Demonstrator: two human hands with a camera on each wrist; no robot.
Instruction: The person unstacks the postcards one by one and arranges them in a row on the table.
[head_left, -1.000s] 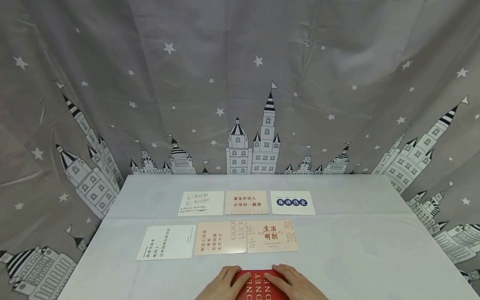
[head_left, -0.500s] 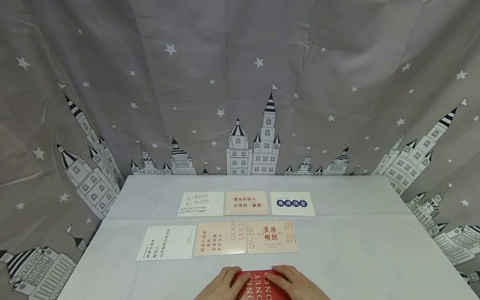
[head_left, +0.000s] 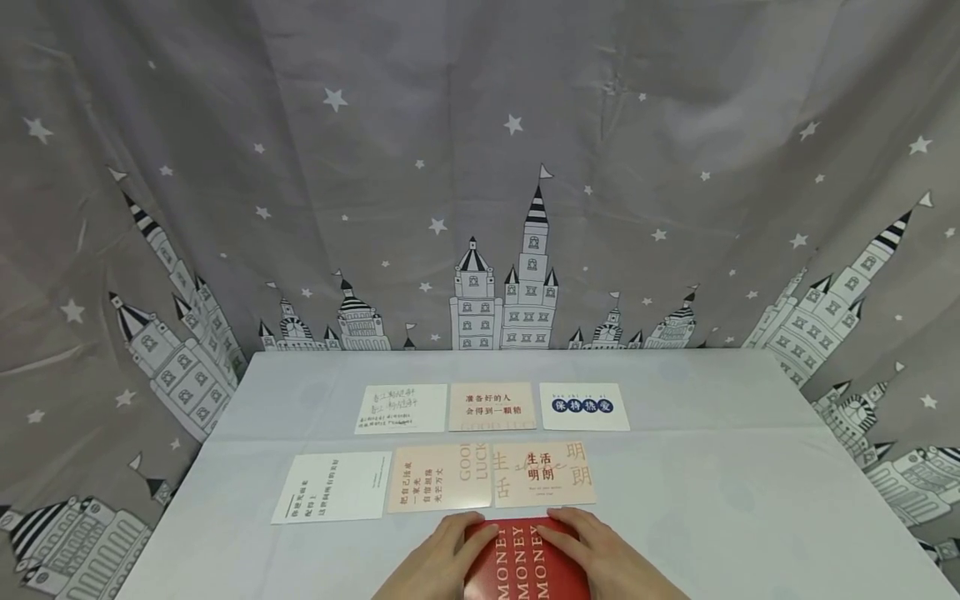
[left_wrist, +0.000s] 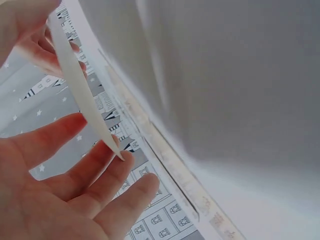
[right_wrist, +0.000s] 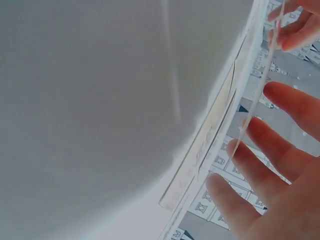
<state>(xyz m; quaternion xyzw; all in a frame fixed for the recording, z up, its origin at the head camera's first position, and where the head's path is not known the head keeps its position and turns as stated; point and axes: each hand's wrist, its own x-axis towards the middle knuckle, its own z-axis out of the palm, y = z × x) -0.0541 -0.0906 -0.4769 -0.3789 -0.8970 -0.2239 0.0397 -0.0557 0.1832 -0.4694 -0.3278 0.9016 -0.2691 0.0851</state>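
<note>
A flat red envelope (head_left: 519, 575) printed with rows of "MONEY" is held near the bottom of the head view. My left hand (head_left: 438, 557) grips its left edge, the thumb lying on the front. On the opposite edge my right hand (head_left: 603, 550) grips it the same way. Both wrist views show the envelope edge-on as a thin pale strip (left_wrist: 82, 95), with the left fingertips (left_wrist: 127, 159) and right fingertips (right_wrist: 235, 147) behind or against it. The envelope's far face is hidden in the head view.
Two rows of printed cards lie on the white table (head_left: 712, 517). Among them are a handwritten white card (head_left: 401, 408), a blue-dotted card (head_left: 585, 407), a beige card (head_left: 543, 474) and a white card (head_left: 332, 486). A grey castle-patterned curtain (head_left: 390, 183) hangs behind.
Both hands have moved slightly up and forward in the head view with the red envelope, so more of its front shows. The cards on the table stay put.
</note>
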